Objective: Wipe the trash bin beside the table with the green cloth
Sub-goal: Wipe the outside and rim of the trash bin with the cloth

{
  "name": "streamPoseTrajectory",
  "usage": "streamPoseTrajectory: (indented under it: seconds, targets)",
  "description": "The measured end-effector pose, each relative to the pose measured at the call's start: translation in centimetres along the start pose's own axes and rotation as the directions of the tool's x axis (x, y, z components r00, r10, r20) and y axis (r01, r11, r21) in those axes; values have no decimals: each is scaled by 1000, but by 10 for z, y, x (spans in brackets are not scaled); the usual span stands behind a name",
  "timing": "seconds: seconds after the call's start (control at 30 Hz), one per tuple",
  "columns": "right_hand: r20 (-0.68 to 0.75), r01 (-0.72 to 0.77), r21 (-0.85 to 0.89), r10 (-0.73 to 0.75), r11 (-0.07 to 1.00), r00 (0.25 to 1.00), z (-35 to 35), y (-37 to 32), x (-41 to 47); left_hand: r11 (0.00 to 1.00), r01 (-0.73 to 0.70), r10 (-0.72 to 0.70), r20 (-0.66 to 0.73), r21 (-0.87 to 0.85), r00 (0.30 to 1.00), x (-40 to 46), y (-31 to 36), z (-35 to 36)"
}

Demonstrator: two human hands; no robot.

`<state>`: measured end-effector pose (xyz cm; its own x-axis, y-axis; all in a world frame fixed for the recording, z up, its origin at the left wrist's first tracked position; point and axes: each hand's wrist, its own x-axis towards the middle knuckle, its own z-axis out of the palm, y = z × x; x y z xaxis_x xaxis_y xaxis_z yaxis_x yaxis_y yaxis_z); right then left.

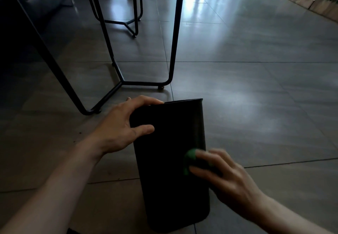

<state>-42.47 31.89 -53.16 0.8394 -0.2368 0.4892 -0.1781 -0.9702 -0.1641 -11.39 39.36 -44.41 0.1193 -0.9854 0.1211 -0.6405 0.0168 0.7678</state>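
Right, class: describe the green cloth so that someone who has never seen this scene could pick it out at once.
Start at the black metal table legs on the grey tiled floor; just in front of them is a tall black trash bin, its rim gripped by the left hand. On the bin's right side the right hand presses the small bunched cloth. It is the only bright green thing nearby.

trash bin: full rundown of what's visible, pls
The bin is black, tall and roughly rectangular with rounded corners, matte, plastic by the look. It is tipped so its open rim points away from the camera, toward the table legs; its base is nearest the viewer, over the tiled floor. The left hand grips it near the rim, and the right hand presses a green cloth against its side. Inside not visible.
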Motion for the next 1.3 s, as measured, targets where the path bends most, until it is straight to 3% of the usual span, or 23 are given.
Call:
streamPoseTrajectory:
  seconds: [0.07,0.2,0.27,0.37,0.5,0.7,0.8,0.97,1.0,1.2,1.3]
  targets:
    - [1,-7,23,7,1000,1000,-7,3,1,1000,-4,4,0,-10,1000,0,2,-1]
    - [-255,-249,72,259,966,932,-23,26,69,999,-4,4,6,-36,1000,-2,7,-1]
    - [-288,-305,85,316,949,904,-21,27,86,1000,9,-9,-5,-23,1000,-5,7,-2]
    - [-223,-249,79,260,965,939,-5,6,45,999,24,-24,-1,-37,1000,-7,9,-2]
    - [-9,-237,66,238,969,971,-4,-8,-13,999,14,-15,-8,-46,1000,-6,15,0]
    - [-306,-354,134,378,926,874,-26,15,78,999,5,-5,6,-36,1000,-7,19,1]
    - [-304,-323,46,321,945,897,-14,2,63,1000,0,0,1,-6,1000,-7,16,0]
    - [-12,-131,-51,131,990,991,2,-28,-15,1000,19,-19,8,17,1000,-6,12,1]
    - [-6,-114,-43,114,993,994,-1,-26,-11,1000,17,-17,9,19,1000,-6,14,1]
    - [-288,-270,-17,254,963,923,-13,-4,75,1000,4,-4,12,11,1000,-9,19,1]
    - [-217,-150,-145,116,978,969,2,-10,54,999,4,-4,-6,35,1000,-8,18,0]
